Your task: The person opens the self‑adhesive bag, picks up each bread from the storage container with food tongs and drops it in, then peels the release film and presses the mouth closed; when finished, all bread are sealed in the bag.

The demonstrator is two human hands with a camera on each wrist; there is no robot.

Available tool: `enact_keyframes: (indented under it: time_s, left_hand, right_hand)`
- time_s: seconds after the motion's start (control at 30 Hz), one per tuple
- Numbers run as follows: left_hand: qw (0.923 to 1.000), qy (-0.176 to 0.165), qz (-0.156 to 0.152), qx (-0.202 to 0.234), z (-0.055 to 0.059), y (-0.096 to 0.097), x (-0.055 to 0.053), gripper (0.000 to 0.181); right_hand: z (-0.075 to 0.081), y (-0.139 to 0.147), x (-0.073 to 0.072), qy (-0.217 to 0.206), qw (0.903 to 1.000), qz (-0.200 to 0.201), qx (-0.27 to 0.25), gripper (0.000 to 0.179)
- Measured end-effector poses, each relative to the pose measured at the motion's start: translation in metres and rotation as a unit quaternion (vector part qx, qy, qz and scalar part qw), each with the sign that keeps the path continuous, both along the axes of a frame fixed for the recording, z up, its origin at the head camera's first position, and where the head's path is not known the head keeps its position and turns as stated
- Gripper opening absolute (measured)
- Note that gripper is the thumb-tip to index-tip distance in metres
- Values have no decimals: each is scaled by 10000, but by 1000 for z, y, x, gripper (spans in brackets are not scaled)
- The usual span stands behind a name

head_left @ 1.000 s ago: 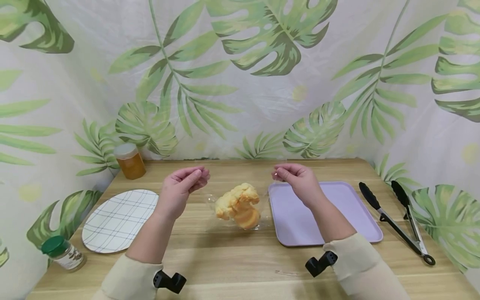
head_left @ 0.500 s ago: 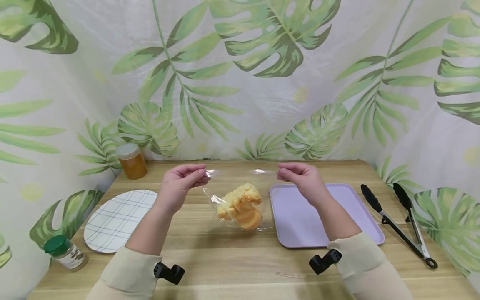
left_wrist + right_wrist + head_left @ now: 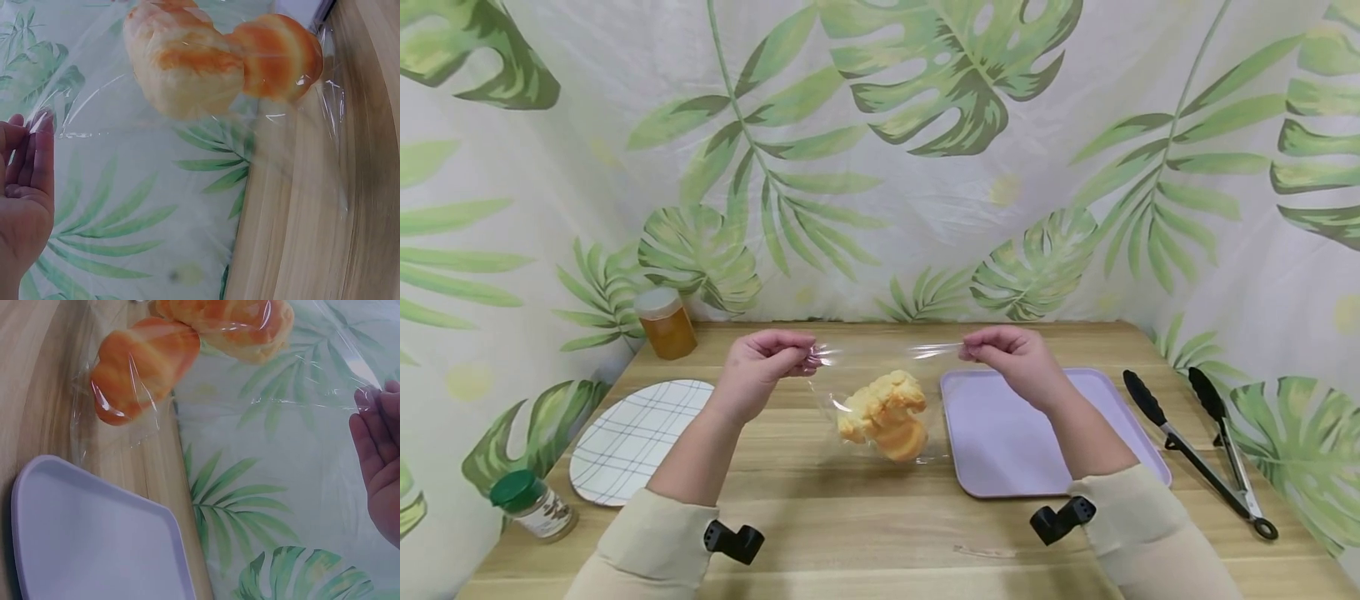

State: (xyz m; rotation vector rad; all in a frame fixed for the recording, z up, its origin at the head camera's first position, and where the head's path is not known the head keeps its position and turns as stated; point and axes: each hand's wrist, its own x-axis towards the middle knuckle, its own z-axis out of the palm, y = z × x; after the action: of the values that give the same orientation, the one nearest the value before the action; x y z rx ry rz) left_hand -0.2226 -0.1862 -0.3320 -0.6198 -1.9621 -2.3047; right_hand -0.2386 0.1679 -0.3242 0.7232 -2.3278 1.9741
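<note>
A clear plastic bag hangs stretched between both hands, its top edge pulled taut. Inside it are pieces of bread: a pale, bumpy bun and a smoother orange-brown one, pressed against each other. My left hand pinches the bag's upper left corner between thumb and fingers. At the upper right corner, my right hand pinches the film the same way. Both wrist views show the film running from the fingertips to the bread, with the orange-brown bun lowest in the bag.
On the right lie a lilac tray and black-tipped tongs. To the left are a white checked round board, a green-capped shaker and an amber jar. A leaf-patterned curtain encloses the wooden table.
The hands have moved slightly apart, and the bag's top edge has been drawn tighter between them. The bread has shifted a little to the right in the head view.
</note>
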Motion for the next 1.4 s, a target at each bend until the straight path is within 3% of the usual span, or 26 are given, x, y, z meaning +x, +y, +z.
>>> enact_keyframes:
  time_s: [0.13, 0.27, 0.43, 0.53, 0.73, 1.0, 1.17, 1.3, 1.4]
  left_hand:
    - [9990, 143, 48, -422, -1, -3, 0, 33]
    - [9960, 198, 123, -864, 1, -5, 2, 29]
    - [9980, 43, 167, -604, 5, -2, 4, 41]
    - [9981, -64, 320, -526, 7, 3, 6, 35]
    - [9865, -239, 951, -1314, 6, 6, 6, 16]
    - [9882, -101, 830, -1285, 8, 6, 7, 15]
    - [9889, -67, 791, -1256, 8, 7, 9, 13]
    - [9893, 13, 790, -1226, 7, 7, 9, 10]
    - [9902, 124, 810, -1130, 6, 7, 8, 13]
  right_hand:
    - [2, 3, 2, 205, 9986, -187, 460, 18]
    - [4, 5, 3, 279, 9976, -200, 602, 23]
    - [4, 5, 3, 478, 9976, 41, 505, 15]
    - [3, 5, 2, 628, 9971, 208, 383, 12]
    - [3, 6, 1, 794, 9954, 207, 490, 12]
    - [13, 8, 4, 322, 9950, 253, 908, 20]
    - [16, 5, 6, -124, 9942, -100, 1059, 22]
    - [16, 3, 5, -80, 9954, -245, 926, 11]
    - [16, 2, 4, 43, 9963, -239, 822, 15]
